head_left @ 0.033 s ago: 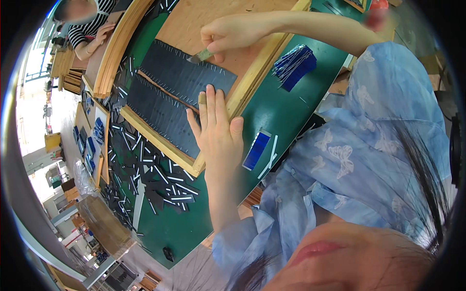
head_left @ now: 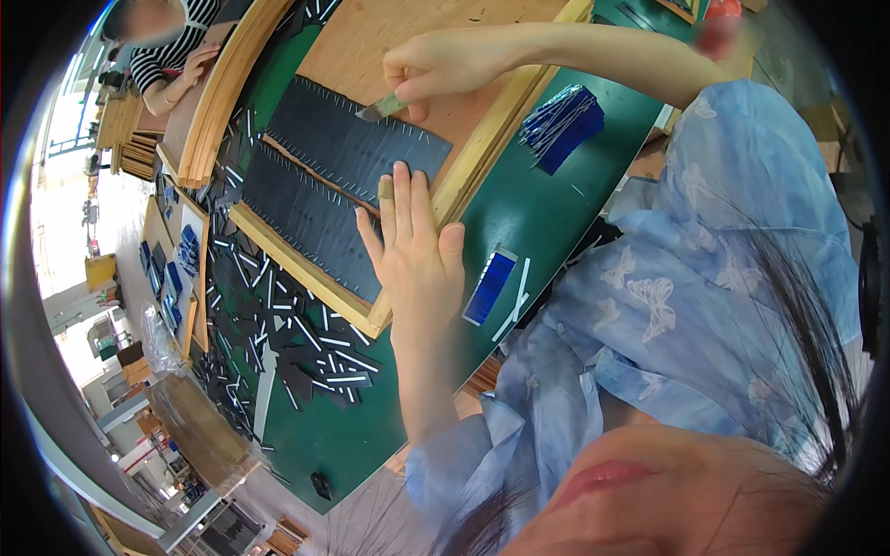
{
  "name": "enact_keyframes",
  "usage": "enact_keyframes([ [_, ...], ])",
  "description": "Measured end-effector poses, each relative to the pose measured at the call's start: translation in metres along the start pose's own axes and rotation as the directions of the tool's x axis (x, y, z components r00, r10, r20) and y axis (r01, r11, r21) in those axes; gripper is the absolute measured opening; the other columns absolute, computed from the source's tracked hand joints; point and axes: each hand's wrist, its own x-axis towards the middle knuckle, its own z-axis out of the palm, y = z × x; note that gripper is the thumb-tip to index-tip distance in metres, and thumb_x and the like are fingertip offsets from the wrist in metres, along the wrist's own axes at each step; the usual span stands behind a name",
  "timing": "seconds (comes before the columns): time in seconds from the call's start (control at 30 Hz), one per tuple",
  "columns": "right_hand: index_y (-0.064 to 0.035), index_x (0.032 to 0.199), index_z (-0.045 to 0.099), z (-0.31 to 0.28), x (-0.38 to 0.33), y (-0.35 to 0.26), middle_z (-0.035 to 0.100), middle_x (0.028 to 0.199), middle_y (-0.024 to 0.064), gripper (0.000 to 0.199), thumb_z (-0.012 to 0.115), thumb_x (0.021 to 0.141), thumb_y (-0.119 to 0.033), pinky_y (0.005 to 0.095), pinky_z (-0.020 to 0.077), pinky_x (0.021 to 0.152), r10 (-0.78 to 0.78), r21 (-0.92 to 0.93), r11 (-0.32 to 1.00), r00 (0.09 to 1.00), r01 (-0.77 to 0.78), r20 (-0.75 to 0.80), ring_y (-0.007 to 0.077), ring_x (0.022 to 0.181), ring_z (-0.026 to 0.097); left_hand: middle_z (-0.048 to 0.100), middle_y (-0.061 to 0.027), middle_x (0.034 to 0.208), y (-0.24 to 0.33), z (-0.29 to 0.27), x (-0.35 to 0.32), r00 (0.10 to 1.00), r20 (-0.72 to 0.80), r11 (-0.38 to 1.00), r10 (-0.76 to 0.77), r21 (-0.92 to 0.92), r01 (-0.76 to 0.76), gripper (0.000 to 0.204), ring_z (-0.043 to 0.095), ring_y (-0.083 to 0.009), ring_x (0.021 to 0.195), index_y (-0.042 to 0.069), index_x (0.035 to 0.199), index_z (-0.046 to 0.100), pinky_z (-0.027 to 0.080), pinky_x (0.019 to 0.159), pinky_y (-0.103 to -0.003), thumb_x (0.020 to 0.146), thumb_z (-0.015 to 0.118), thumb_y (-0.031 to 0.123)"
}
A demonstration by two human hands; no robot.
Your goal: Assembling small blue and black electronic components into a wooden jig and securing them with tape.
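Observation:
My left hand (head_left: pixel 414 255) lies flat, fingers spread, across the near edge of a wooden frame (head_left: pixel 301 271), its fingertips on dark grey panels. A tan band (head_left: pixel 387 189) wraps one finger. My right hand (head_left: pixel 434 72) is closed round a scraper (head_left: pixel 376 112) with a flat blade and a greenish handle. The blade rests on or just above the far dark panel (head_left: pixel 320 120), whose edges carry rows of short white marks. A thin wooden strip (head_left: pixel 315 174) divides it from the nearer dark panel (head_left: pixel 292 218). Bare plywood (head_left: pixel 362 46) shows beyond.
Black and white strips (head_left: pixel 297 347) lie scattered on the green table (head_left: pixel 362 435). Nearer me are a blue stack of strips (head_left: pixel 565 130), a blue piece (head_left: pixel 489 287) and loose white strips (head_left: pixel 520 306). Stacked wooden mouldings (head_left: pixel 218 111) separate me from another person in stripes (head_left: pixel 176 56).

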Motion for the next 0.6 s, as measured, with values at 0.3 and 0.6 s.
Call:
enact_keyframes([
  [0.3,-0.0011,0.095,0.051,0.008,-0.007,-0.007,0.068,0.090,0.0112,0.019,0.046,0.091,-0.019,0.0283,0.0497,0.055,0.099,0.076,0.993,0.990,-0.091,-0.105,0.0161,0.083,0.063,0.034,-0.0151,0.146,0.003,0.000,0.002,0.998,0.050,0.998,-0.023,0.064,0.020,0.063,0.027,-0.0313,0.136,0.002,0.137,0.039,0.011,0.112,-0.048,0.099,0.014,0.044],
  [0.6,-0.0028,0.095,0.051,0.008,-0.011,0.010,0.068,0.089,0.0094,0.017,0.047,0.093,-0.019,0.0257,0.0500,0.061,-0.020,0.071,0.997,0.981,0.034,-0.193,0.0141,0.082,0.062,0.034,-0.0144,0.146,0.003,0.001,-0.001,0.999,0.034,0.998,-0.031,0.058,0.029,0.062,0.026,-0.0324,0.137,0.003,0.137,0.040,0.010,0.112,-0.051,0.099,0.015,0.045],
])
